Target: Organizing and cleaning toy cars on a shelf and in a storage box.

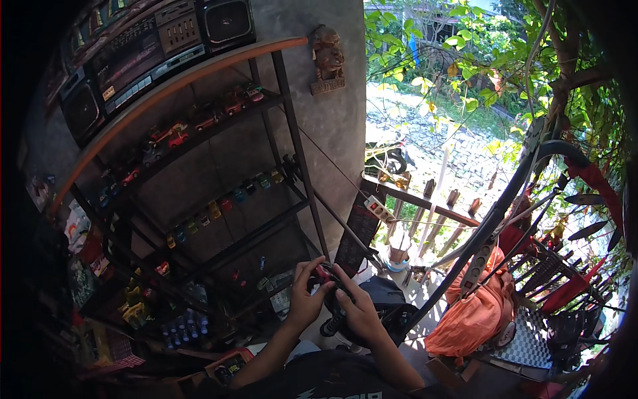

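Observation:
Both my hands are raised together in front of my body at the lower middle. Between them is a small dark object with a red part (pixel 323 271); its kind is not clear, as my fingers cover much of it. My left hand (pixel 306 296) grips it from the left, thumb and fingers bent around it. From the right, my right hand (pixel 357 311) closes on the same object, its thumb lying along the near side. A black ribbed, coil-like piece (pixel 331 326) shows just below my hands; I cannot tell whether it joins the held object.
A dark metal shelf (pixel 296 143) at left bears toy cars (pixel 178 138) and, on its wooden top, a cassette radio (pixel 143 56). Small bottles (pixel 183 330) stand low left. To the right are an orange cloth (pixel 475 319), a power strip (pixel 475 269) and a curved black bar (pixel 488 233).

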Tool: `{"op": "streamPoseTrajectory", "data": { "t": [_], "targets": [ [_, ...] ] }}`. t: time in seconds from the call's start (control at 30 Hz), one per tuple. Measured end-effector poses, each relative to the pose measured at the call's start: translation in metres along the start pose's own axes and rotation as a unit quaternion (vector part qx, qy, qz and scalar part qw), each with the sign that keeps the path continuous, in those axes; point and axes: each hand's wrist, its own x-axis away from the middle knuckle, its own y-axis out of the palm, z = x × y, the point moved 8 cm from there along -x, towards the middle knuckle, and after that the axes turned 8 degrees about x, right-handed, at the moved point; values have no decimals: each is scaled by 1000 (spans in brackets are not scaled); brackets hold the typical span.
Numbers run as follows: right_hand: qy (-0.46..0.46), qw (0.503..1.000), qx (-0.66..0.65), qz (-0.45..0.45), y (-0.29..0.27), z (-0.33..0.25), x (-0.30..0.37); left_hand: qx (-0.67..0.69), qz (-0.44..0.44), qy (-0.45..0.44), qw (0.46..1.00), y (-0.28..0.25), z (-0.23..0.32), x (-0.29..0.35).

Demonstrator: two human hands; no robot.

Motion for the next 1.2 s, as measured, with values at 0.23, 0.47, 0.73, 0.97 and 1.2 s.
{"op": "streamPoseTrajectory", "data": {
  "t": [0.23,0.47,0.73,0.97,1.2],
  "targets": [
    [47,990,-135,13,-12,25,-6,141,-62,-57,986,18,-13,8],
    [30,977,-196,83,-44,9,-10,241,-45,-180,952,5,-42,9],
    [-218,947,236,-23,9,-41,-5,330,-32,-217,918,13,-53,18],
    [40,962,-270,-20,-10,-6,-11,230,-100,-220,943,8,-57,32],
    [-127,969,207,36,-26,-28,-23,240,-143,-213,936,25,-52,34]
  ]
}}
